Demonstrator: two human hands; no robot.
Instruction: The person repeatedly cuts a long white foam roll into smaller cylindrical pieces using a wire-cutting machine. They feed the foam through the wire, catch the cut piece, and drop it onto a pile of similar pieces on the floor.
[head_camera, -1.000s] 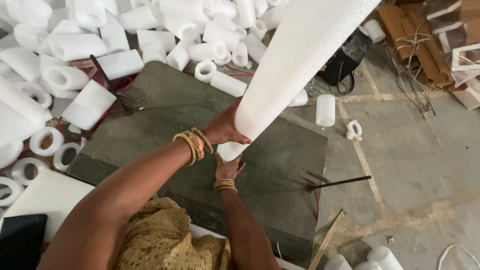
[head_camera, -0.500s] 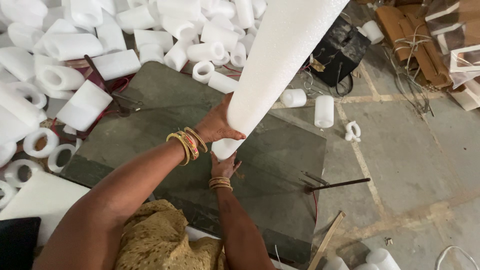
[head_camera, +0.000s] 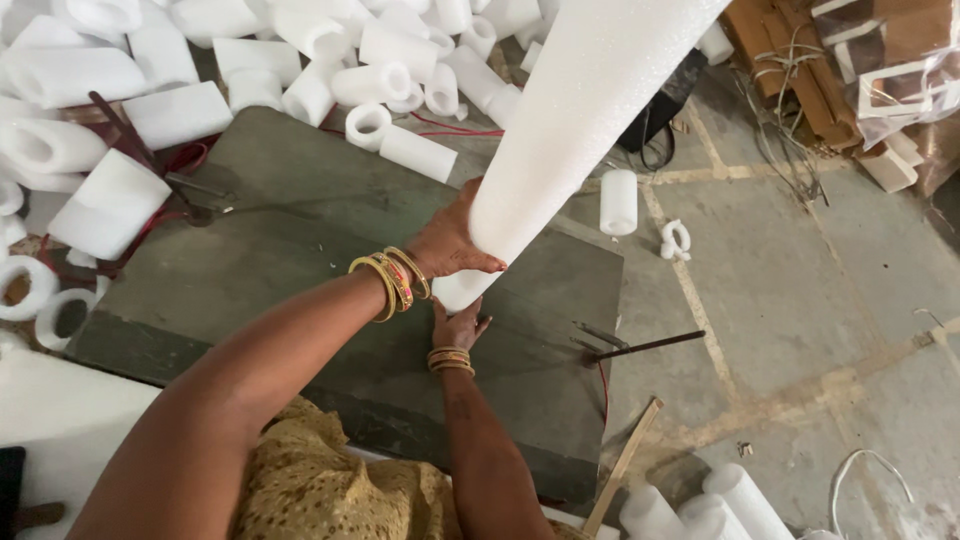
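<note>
Long white foam tube (head_camera: 570, 130) stands tilted on the dark green tabletop (head_camera: 280, 260), left hand (head_camera: 450, 240) gripping its lower end, right hand (head_camera: 458, 325) pressed underneath its base.

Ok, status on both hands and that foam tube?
Left hand gripping foam tube near its lower end. Right hand under the end. Nothing obstructing.

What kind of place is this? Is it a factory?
Probably a small workshop where foam gets cut. A heap of short white foam tube pieces lies by a dark work slab on a bare concrete floor, and both hands hold a long foam tube.
</note>
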